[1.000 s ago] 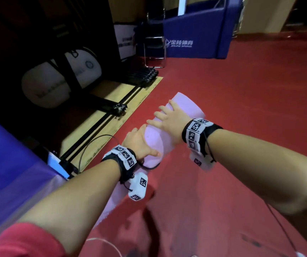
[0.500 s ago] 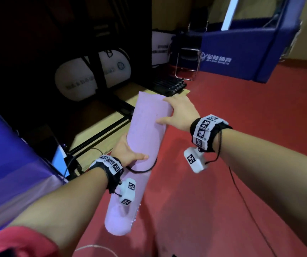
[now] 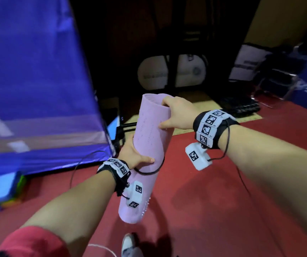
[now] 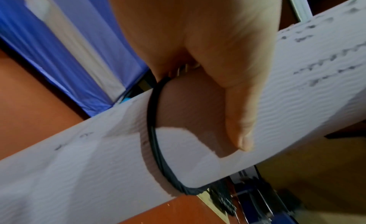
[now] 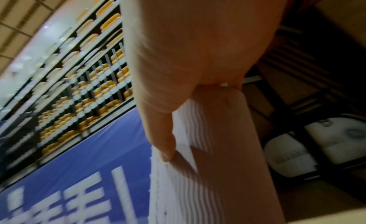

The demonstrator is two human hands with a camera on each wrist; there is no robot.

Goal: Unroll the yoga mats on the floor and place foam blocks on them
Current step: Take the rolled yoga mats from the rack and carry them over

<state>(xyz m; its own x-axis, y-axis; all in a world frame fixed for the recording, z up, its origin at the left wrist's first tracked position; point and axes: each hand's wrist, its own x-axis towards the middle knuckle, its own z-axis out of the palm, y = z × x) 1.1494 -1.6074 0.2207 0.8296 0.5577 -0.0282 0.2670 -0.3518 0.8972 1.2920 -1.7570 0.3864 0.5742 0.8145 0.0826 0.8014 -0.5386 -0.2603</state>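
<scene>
A rolled pale purple yoga mat [image 3: 147, 145] hangs almost upright in the air over the red floor [image 3: 195, 201], bound by a thin black band [image 3: 154, 170] near its middle. My left hand [image 3: 133, 154] grips the roll just above the band, thumb across the front; the left wrist view shows that thumb lying on the mat [image 4: 198, 149] beside the band [image 4: 156, 133]. My right hand [image 3: 175, 113] holds the mat's top end, fingers curled over its rim, thumb pressed on the side. In the right wrist view the thumb rests on the ribbed mat [image 5: 208, 172]. No foam blocks are in sight.
A large blue padded panel [image 3: 34, 80] stands at the left, with a coloured object [image 3: 2, 191] at its foot. Dark rack legs and white drum-shaped bags [image 3: 171, 73] stand behind the mat. A wooden strip [image 3: 204, 127] borders the floor. My shoe tip [image 3: 128, 243] shows below.
The mat has come up off the floor and swung from lying flat to nearly upright. Both hands now grip it instead of resting on it, and my view has turned left.
</scene>
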